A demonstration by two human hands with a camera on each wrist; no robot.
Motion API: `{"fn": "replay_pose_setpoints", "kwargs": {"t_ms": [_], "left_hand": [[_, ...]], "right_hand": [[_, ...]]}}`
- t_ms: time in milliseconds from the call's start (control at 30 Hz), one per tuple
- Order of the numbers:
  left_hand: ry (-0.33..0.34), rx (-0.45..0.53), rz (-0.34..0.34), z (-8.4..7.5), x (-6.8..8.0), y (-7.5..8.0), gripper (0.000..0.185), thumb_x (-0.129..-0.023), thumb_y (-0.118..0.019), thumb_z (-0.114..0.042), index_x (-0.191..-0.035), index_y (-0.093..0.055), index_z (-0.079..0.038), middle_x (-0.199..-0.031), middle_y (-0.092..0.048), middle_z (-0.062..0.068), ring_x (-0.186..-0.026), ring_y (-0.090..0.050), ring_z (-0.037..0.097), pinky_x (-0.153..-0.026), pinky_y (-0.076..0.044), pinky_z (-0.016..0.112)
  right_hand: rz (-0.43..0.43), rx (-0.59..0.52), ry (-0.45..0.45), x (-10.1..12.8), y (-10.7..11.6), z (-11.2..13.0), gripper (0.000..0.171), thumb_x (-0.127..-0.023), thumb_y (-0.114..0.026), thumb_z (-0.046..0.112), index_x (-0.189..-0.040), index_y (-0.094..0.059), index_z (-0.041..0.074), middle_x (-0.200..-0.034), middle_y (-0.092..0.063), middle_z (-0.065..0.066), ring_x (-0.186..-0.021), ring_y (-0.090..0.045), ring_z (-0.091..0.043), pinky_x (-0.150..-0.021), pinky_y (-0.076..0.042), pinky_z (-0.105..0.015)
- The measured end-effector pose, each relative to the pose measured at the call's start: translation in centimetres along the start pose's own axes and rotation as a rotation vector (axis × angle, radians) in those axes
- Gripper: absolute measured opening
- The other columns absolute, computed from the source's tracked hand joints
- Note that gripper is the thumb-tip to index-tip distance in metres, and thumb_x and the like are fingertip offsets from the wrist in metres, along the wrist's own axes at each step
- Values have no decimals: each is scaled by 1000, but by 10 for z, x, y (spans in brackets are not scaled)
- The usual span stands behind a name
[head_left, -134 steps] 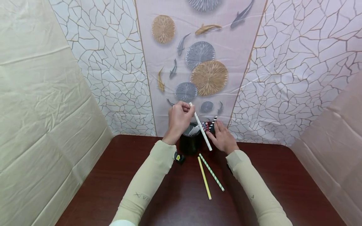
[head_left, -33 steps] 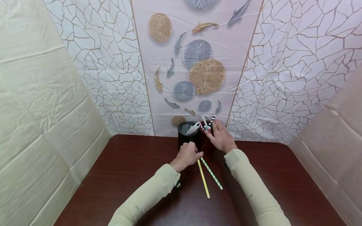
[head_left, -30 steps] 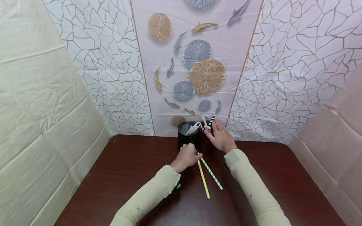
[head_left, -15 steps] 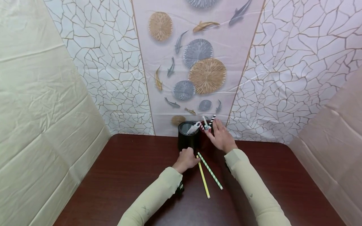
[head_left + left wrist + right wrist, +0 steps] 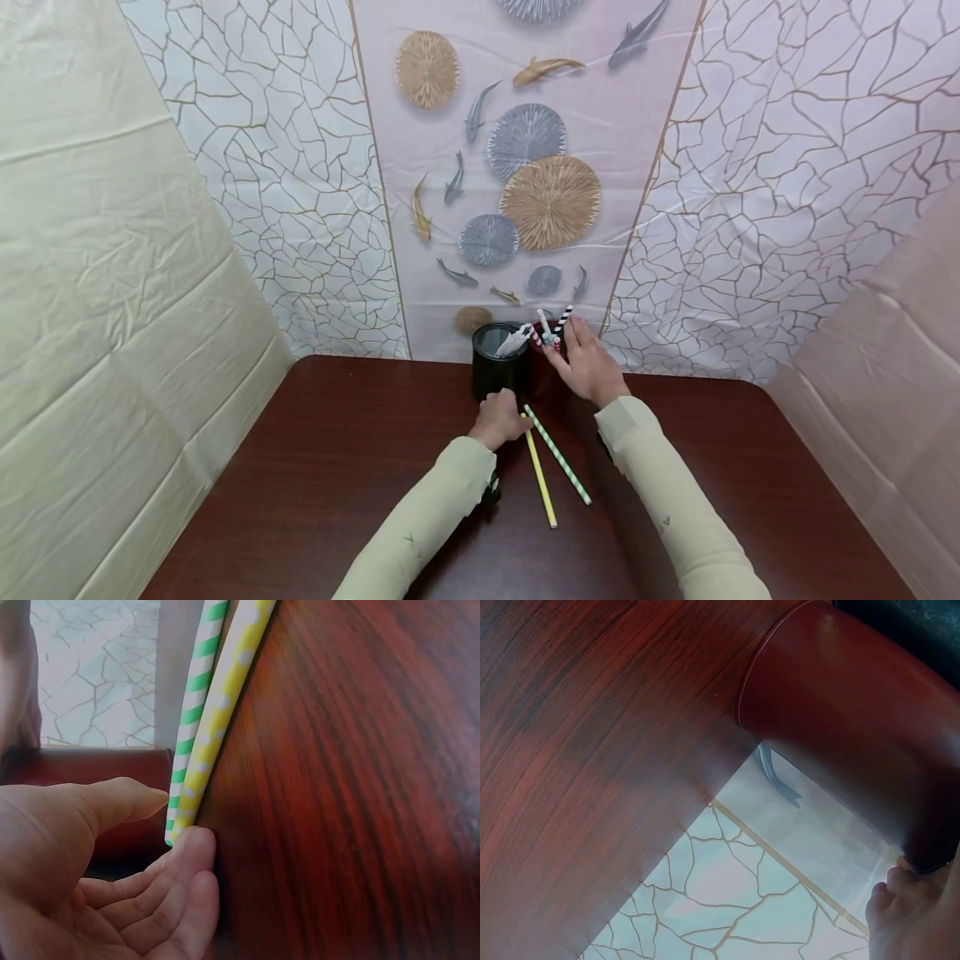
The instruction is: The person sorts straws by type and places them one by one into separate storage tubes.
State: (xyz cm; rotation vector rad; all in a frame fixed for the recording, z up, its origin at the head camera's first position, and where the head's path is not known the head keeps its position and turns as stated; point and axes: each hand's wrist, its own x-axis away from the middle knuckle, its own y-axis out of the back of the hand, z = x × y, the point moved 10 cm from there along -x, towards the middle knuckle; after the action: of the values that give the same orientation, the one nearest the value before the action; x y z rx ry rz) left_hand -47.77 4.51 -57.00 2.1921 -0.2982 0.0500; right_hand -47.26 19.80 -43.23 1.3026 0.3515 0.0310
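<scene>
My left hand (image 5: pixel 499 421) is low over the table at the far end of a yellow paper straw with white dots (image 5: pixel 542 483). In the left wrist view its thumb is beside the green-and-white striped straw (image 5: pixel 193 697), and a fingertip is right at the yellow straw's end; a gap shows between thumb and finger. Both straws lie on the table. My right hand (image 5: pixel 591 367) holds a dark red cup (image 5: pixel 847 712) near its rim, thumb in front and fingers behind. Several patterned straws stand in that cup, among them a black-and-white striped straw (image 5: pixel 564 318).
A black cup (image 5: pixel 491 375) stands left of the red cup, with crumpled clear-white wrapping (image 5: pixel 513 342) inside. The dark wooden table (image 5: pixel 330 467) ends at a patterned cloth backdrop (image 5: pixel 315 275) just behind the cups.
A white straw was carried in my left hand earlier; that hand has since come down to the loose straws, and drifted slightly toward me lately. My right hand stays at the red cup.
</scene>
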Motion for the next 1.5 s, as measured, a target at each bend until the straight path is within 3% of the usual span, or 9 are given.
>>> {"fn": "replay_pose_setpoints", "kwargs": {"t_ms": [300, 433, 667, 833, 933, 1100, 1333, 1500], "left_hand": [[40, -30, -29, -4, 2, 5, 28, -91, -81, -35, -88, -70, -9, -74, -65, 7, -72, -63, 27, -58, -53, 37], [37, -25, -48, 0, -4, 0, 28, -90, -82, -35, -88, -69, -11, -74, -64, 5, -70, -62, 24, -58, -52, 37], [50, -1, -71, -25, 38, 29, 31, -93, -81, -23, -72, -63, -9, -64, -56, 5, -59, -57, 22, -53, -47, 33], [28, 8, -103, -7, 12, 10, 30, -91, -80, -26, -72, -62, -11, -66, -60, 5, -59, -59, 22, -50, -49, 34], [37, 14, -105, 0, 5, 4, 29, -91, -79, -26, -71, -63, -12, -66, -61, 4, -59, -59, 21, -49, -49, 34], [67, 35, -91, 0, 9, 7, 28, -89, -82, -25, -73, -64, -11, -68, -61, 5, -61, -60, 22, -50, -50, 35], [73, 34, -130, -1, 15, 14, 27, -88, -84, -28, -79, -65, -11, -70, -62, 4, -65, -61, 24, -55, -51, 37], [107, 97, -78, -6, 27, 25, 26, -87, -85, -26, -79, -67, -9, -67, -65, 5, -63, -63, 25, -53, -52, 36]], "right_hand": [[-20, -8, 8, -1, 3, 1, 87, -111, -36, 58, -166, -16, -7, -176, -12, -26, -164, -16, -43, -129, -27, -58], [-16, -4, 9, 0, 2, 1, 86, -111, -36, 57, -166, -16, -7, -176, -12, -26, -164, -16, -43, -129, -28, -58], [-12, -10, 7, 0, 3, 1, 87, -111, -36, 58, -165, -16, -7, -176, -12, -26, -164, -16, -43, -130, -27, -58], [-9, -9, 3, 0, 2, 1, 87, -111, -35, 58, -166, -16, -7, -176, -12, -26, -164, -16, -43, -129, -27, -58], [-12, -9, 2, 0, 2, 1, 87, -111, -35, 58, -166, -16, -7, -176, -12, -26, -164, -15, -43, -130, -27, -58], [-5, -11, 0, 1, 2, 0, 87, -111, -36, 58, -165, -16, -7, -176, -12, -26, -164, -16, -43, -130, -27, -58], [-6, -11, 0, 1, 2, -1, 87, -112, -35, 58, -165, -15, -8, -176, -11, -27, -164, -14, -43, -130, -26, -58], [-4, -3, 5, 0, 0, -1, 88, -111, -32, 61, -165, -17, -8, -176, -11, -26, -164, -14, -43, -130, -26, -59]]}}
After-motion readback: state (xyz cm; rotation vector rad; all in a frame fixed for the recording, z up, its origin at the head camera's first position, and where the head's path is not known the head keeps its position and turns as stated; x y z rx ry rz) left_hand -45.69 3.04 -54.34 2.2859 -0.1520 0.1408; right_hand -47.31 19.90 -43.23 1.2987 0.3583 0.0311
